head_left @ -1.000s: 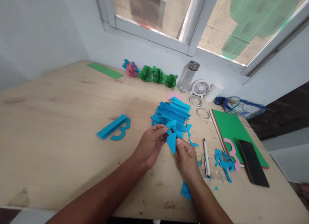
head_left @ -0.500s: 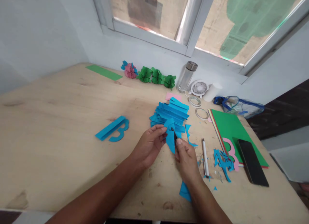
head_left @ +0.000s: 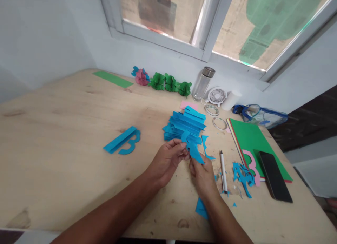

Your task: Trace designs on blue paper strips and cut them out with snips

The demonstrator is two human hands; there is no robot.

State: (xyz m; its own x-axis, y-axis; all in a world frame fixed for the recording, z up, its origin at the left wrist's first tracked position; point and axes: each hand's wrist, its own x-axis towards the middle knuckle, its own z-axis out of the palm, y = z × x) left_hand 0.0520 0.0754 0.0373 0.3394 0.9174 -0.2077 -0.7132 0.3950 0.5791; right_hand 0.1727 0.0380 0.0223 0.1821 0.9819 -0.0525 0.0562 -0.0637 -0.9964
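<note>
My left hand (head_left: 168, 158) pinches a partly cut piece of blue paper (head_left: 193, 151) with a curved top edge, above the front of the blue pile. My right hand (head_left: 204, 174) is closed just under that piece. It grips small dark scissors, now almost wholly hidden behind the paper; their dark blades showed half a second ago. Behind both hands lies a pile of folded blue paper strips (head_left: 184, 123). To the left rests a folded blue strip with a cut-out scalloped shape (head_left: 125, 140). A curved blue offcut (head_left: 206, 147) lies right of the pile.
On the right are a white pen (head_left: 223, 172), blue scraps (head_left: 243, 175), a pink scalloped cut-out (head_left: 252, 165), a black phone (head_left: 275, 177) and green sheets (head_left: 252, 135). Tape rings (head_left: 219, 123), a small fan (head_left: 217, 95), a bottle (head_left: 202, 84) and green paper ornaments (head_left: 170, 83) stand behind.
The blue paper has turned in my hands, its lower end swinging right over my right fingers. The scissor blades have gone behind it. My left hand has shifted slightly right.
</note>
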